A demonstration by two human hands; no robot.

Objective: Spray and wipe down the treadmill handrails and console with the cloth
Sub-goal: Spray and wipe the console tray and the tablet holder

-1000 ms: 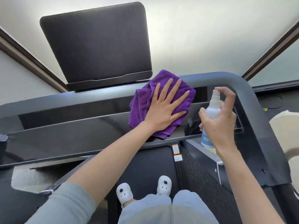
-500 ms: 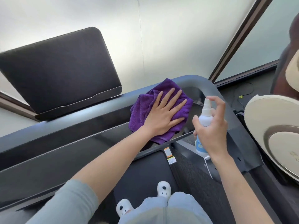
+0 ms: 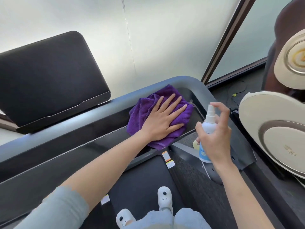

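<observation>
1. Since the earlier frames our view swings right, so the screen panel (image 3: pixel 49 78) sits further left and more of the cream massage chair (image 3: pixel 272 129) shows at the right edge; our hands hold much the same places on the treadmill.
2. Our left hand (image 3: pixel 162 120) lies flat with fingers spread, pressing the purple cloth (image 3: pixel 142 119) onto the right end of the glossy black console (image 3: pixel 66 156), just inside the curved grey handrail (image 3: pixel 186 80).
3. Our right hand (image 3: pixel 214 138) wraps the white spray bottle (image 3: pixel 208 128), held upright just right of the cloth, with the index finger curled over the nozzle.
4. We cannot tell whether the nozzle is pressed down.
5. Below, our white shoes (image 3: pixel 164 198) stand on the dark treadmill belt (image 3: pixel 140 176), beside small warning stickers (image 3: pixel 167 158).
</observation>
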